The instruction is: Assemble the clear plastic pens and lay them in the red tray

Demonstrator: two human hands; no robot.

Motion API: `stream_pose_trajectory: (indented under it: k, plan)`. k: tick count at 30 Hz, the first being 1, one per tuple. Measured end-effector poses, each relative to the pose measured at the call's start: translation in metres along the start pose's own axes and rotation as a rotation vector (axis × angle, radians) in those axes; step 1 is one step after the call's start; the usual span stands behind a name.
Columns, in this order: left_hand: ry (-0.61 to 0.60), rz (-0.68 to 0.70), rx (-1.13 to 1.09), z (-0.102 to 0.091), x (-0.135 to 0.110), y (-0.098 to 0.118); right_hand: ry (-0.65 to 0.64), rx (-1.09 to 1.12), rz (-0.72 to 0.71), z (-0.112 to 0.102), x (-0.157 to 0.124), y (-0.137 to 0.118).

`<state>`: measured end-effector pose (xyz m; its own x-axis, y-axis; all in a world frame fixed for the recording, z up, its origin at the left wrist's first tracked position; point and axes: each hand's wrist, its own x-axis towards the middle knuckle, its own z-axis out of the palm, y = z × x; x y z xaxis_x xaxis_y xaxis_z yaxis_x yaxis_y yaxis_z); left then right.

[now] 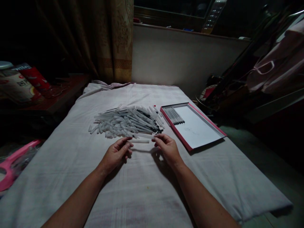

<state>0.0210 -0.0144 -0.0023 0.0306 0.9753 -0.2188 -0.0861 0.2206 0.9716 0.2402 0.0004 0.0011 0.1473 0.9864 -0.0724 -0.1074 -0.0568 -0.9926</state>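
My left hand (118, 150) is closed in a pinch around one end of a clear pen barrel (140, 141), which points to the right, held level. Facing it, my right hand (165, 146) has thumb and forefinger pressed together near the barrel's free end. Something small and pale may be between those fingertips, but I cannot make it out. Just beyond both hands lies a heap of pen parts (123, 122), mostly translucent barrels and caps, with black pieces at its right side. A shallow red-edged box lid (201, 128) lies to the right, with a row of pens (174, 116) side by side in its left corner.
A pale checked cloth (142, 196) covers the table. A pink-handled object (16, 161) is at the left edge. A jar (19, 84) and a red packet (35, 77) stand on a dark side table. Behind are a curtain (114, 41) and a wall (166, 57).
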Motion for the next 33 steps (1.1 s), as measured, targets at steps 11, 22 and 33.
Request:
stream_pose_trajectory:
  k: [11, 22, 33]
  plan:
    - [-0.025, 0.58, 0.687, -0.013, -0.001, -0.013, -0.146, -0.058, -0.085, 0.01, -0.011, 0.009]
    - [0.024, 0.602, 0.793, -0.009, -0.002, -0.013, -0.088, -0.338, -0.242, -0.005, 0.012, 0.013]
    - [0.049, 0.526, 0.769, -0.011, 0.001, -0.015, 0.06, -1.322, -0.215, -0.01, 0.088, -0.019]
